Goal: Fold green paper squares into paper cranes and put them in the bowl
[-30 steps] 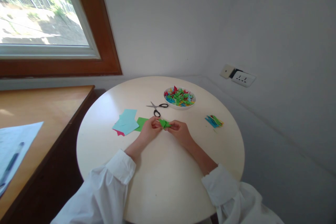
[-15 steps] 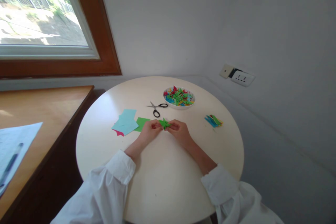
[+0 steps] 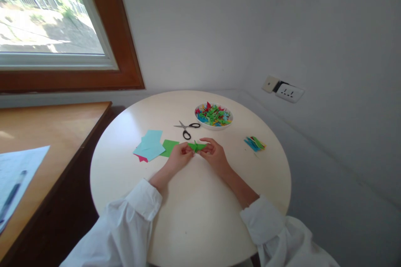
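A small folded green paper piece [image 3: 196, 146] is held just above the round cream table [image 3: 194, 208]. My left hand [image 3: 179, 156] pinches its left end and my right hand [image 3: 214, 153] pinches its right end, fingers closed on the paper. Both wrists rest near the table's middle, in white sleeves.
Black-handled scissors [image 3: 188, 128] lie just beyond my hands. A white bowl [image 3: 214, 117] full of several coloured folded papers stands behind them. Light blue, green and pink sheets [image 3: 150, 146] lie at the left; a small stack of coloured strips [image 3: 255, 143] at the right. A wooden desk [image 3: 40, 133] adjoins the left.
The green paper has been pulled out flatter and wider between my two hands. My right index finger has lifted slightly. The hands stay in the same place.
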`<state>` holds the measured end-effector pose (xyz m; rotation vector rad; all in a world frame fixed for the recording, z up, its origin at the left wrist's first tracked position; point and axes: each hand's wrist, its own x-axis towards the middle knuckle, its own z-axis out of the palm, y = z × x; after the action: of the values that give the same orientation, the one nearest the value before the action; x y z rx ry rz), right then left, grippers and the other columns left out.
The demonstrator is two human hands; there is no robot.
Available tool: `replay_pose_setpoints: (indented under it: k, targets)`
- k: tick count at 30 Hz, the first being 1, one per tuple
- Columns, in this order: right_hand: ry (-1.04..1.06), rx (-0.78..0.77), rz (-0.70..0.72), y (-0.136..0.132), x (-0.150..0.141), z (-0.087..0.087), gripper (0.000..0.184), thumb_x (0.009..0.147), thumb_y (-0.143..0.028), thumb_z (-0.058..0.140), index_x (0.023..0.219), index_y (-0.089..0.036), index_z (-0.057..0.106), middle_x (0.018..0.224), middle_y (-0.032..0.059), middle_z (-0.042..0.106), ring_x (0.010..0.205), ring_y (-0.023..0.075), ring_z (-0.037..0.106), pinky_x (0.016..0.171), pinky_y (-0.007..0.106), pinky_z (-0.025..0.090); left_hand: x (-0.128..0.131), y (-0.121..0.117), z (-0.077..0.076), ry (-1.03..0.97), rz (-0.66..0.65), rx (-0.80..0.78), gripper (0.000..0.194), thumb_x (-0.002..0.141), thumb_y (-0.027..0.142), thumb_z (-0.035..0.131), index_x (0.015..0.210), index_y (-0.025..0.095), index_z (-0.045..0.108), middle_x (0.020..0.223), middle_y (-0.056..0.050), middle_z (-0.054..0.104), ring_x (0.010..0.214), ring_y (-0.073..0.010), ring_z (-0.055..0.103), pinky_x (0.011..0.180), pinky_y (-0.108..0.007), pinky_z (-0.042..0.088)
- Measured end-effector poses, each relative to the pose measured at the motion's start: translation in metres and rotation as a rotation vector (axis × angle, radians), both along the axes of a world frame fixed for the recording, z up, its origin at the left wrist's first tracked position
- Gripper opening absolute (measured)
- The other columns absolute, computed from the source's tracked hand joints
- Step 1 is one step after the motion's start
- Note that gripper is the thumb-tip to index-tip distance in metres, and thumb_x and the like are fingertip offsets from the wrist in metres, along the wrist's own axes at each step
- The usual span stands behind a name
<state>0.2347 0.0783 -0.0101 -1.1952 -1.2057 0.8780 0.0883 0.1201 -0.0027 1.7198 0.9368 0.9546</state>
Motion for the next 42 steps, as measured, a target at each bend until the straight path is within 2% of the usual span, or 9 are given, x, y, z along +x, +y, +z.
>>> replay_pose_setpoints:
  k: [7,16,22,27,32,36,42]
  targets:
    - [0.061,0.003,0.021,0.002,0.000,-0.003,0.037,0.059,-0.021,0.069,0.094,-0.018,0.059,0.079,0.0035,0.068,0.075,0.0173,0.066,0.074,0.032,0.052,-0.001,-0.001,0.000,-0.010,0.004,0.006,0.016,0.061,0.015,0.054,0.050,0.017,0.042,0.047,0.005,0.042,0.046,-0.0074,0.037,0.045,-0.020,0.027]
    - [0.098,-0.020,0.012,0.003,0.001,-0.004,0.038,0.055,-0.023,0.072,0.090,-0.018,0.059,0.074,0.0017,0.068,0.072,0.0178,0.066,0.072,0.032,0.053,-0.001,0.000,-0.003,-0.011,-0.027,0.007,0.016,0.063,0.018,0.056,0.050,0.016,0.048,0.045,0.004,0.045,0.045,-0.0077,0.039,0.044,-0.020,0.028]
    - [0.136,-0.036,-0.010,0.002,0.000,-0.003,0.040,0.055,-0.020,0.071,0.093,-0.018,0.057,0.073,0.0015,0.069,0.071,0.0179,0.067,0.072,0.032,0.053,0.000,-0.003,0.000,-0.011,-0.065,-0.023,0.013,0.063,0.022,0.063,0.058,0.015,0.054,0.055,0.001,0.054,0.051,-0.0102,0.046,0.049,-0.021,0.035]
    - [0.120,-0.039,-0.011,0.002,-0.003,0.000,0.044,0.054,-0.023,0.073,0.095,-0.018,0.057,0.073,0.0020,0.070,0.070,0.0188,0.068,0.070,0.032,0.055,0.004,-0.006,-0.002,-0.083,-0.029,-0.055,0.017,0.063,0.028,0.066,0.063,0.015,0.054,0.056,0.001,0.053,0.053,-0.0101,0.047,0.049,-0.021,0.036]
    - [0.087,-0.025,-0.025,0.001,-0.004,0.003,0.045,0.054,-0.025,0.075,0.095,-0.018,0.057,0.075,0.0025,0.069,0.074,0.0194,0.068,0.072,0.033,0.055,0.006,-0.003,-0.008,-0.086,0.013,-0.059,0.014,0.066,0.023,0.061,0.059,0.016,0.051,0.052,0.003,0.048,0.049,-0.0089,0.043,0.047,-0.021,0.032]
    - [0.059,-0.029,-0.018,0.000,-0.005,0.003,0.043,0.056,-0.023,0.073,0.095,-0.018,0.058,0.075,0.0025,0.068,0.074,0.0187,0.067,0.070,0.031,0.054,0.006,0.000,-0.014,-0.062,0.037,-0.055,0.008,0.065,0.016,0.057,0.058,0.016,0.052,0.053,0.003,0.050,0.050,-0.0097,0.045,0.049,-0.022,0.035]
    - [-0.026,-0.001,-0.034,0.000,-0.005,0.003,0.038,0.059,-0.024,0.070,0.095,-0.017,0.058,0.077,0.0024,0.065,0.070,0.0160,0.063,0.066,0.028,0.051,0.006,-0.001,-0.012,-0.058,0.043,-0.041,0.004,0.064,0.013,0.053,0.061,0.014,0.054,0.055,0.002,0.053,0.052,-0.0102,0.047,0.051,-0.022,0.037]
